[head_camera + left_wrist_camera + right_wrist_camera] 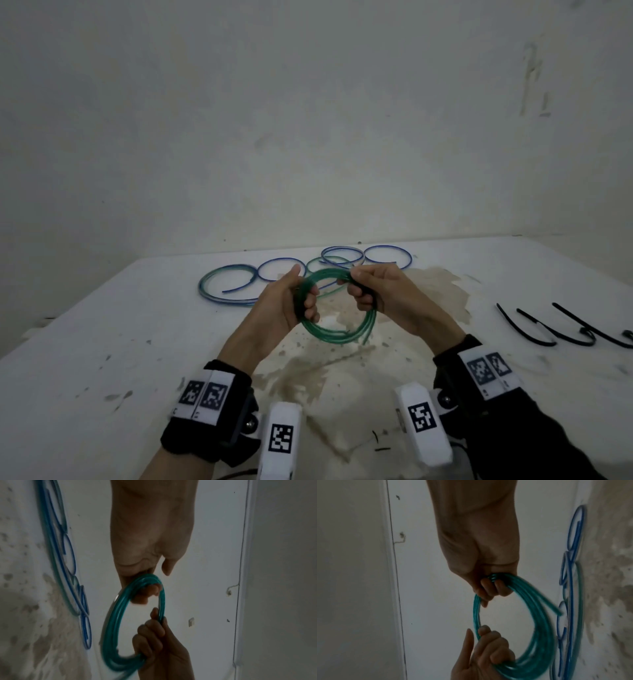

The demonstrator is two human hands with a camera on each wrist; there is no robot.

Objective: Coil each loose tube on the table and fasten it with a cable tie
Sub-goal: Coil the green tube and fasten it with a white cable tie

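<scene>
The green tube [337,305] is wound into a coil of several turns and held up off the bench [102,342] between both hands. The left hand [291,303] has its fingers curled round the bundled turns on one side of the coil; the right hand [376,294] is curled round them on the opposite side, so each grip is wrapped tight on the tube.

The tube looks light and springy, smooth enough to slip, and the turns will likely fan apart if either grip loosens. One cut end [559,613] already sticks out loose just below the right grip. The best hold is probably where all turns lie bunched together, pinched flat so a tie can go round beside the fingers.

Beyond the grips, blue and green tubes [239,281] lie loose on the bench; well off to the right of the right grip lie black cable ties [548,329], partly cut off by the frame edge. The wrist views are blurred along the lower turns, so their count is unclear.
</scene>
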